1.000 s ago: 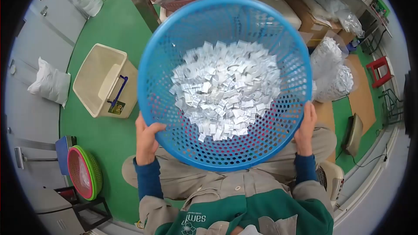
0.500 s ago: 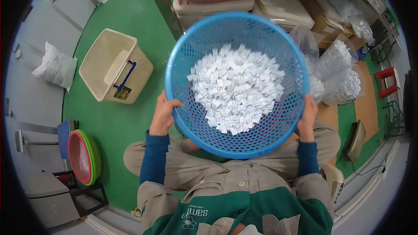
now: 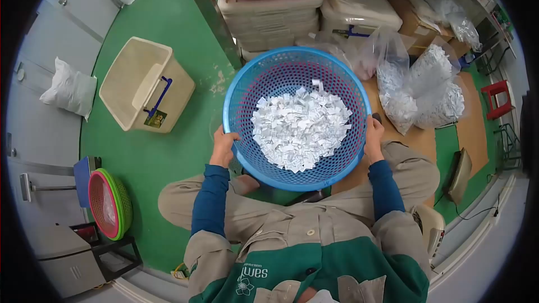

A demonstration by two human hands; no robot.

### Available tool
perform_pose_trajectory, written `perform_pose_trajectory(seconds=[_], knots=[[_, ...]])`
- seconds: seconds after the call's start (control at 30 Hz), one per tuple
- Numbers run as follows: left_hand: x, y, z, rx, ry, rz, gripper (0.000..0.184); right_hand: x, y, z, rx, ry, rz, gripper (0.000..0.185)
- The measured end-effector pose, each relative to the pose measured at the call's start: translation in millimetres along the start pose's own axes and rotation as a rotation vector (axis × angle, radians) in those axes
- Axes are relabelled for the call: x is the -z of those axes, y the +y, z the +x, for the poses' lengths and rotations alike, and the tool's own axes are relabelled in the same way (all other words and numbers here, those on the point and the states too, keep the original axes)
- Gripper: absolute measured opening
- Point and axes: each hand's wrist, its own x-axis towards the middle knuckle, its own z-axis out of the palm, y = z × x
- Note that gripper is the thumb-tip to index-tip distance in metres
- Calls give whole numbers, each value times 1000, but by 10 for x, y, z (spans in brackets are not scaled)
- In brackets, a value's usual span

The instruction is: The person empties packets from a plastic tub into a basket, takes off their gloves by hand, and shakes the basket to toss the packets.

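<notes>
A round blue plastic basket (image 3: 238, 101) with perforated walls is in front of me, above my crossed legs. Inside it lies a heap of small white folded pieces (image 3: 300, 129), perhaps paper or labels; I cannot tell which. My left hand (image 3: 223, 147) grips the rim on the left, thumb over the edge. On the right side, my right hand (image 3: 373, 138) is closed round the rim, its fingers partly hidden behind the wall. Pink shows through the basket's holes.
A beige bin (image 3: 179, 98) with a blue handle stands on the green floor to the left. Filled clear bags (image 3: 435, 92) sit on cardboard at the right. Stacked lidded boxes (image 3: 275, 19) are ahead. Pink and green baskets (image 3: 120, 205) lean at lower left.
Both hands have brought the blue basket lower and slightly left, away from my head. The white heap has shifted inside, with a few pieces tumbling at its far edge.
</notes>
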Motion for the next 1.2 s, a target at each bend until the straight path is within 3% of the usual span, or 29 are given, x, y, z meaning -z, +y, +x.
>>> perform_pose_trajectory(seconds=[0.1, 0.2, 0.3, 0.37, 0.5, 0.63, 0.8, 1.2], knots=[[110, -246, 116, 49, -11, -34, 52, -47, 131, -67, -73, 15, -52, 36], [-186, 292, -307, 54, 194, 7, 48, 26, 575, 92, -16, 53, -227, 36], [-362, 889, -675, -209, 22, -1, 45, 28, 439, -31, 101, 30, -357, 39], [-524, 1456, -1141, -380, -226, -168, 44, 29, 424, -49, 101, 8, -393, 41], [-661, 2123, -2046, -899, -593, -184, 38, -4, 521, -8, 74, 4, -414, 41], [-750, 2367, -2401, -1118, -867, -343, 39, -2, 620, 8, 24, -9, -368, 40], [-765, 2556, -2485, -1249, -953, -467, 40, 64, 668, 39, 42, -18, -377, 40], [-760, 2557, -2485, -1244, -990, -518, 44, 8, 580, -7, 3, -17, -351, 34]])
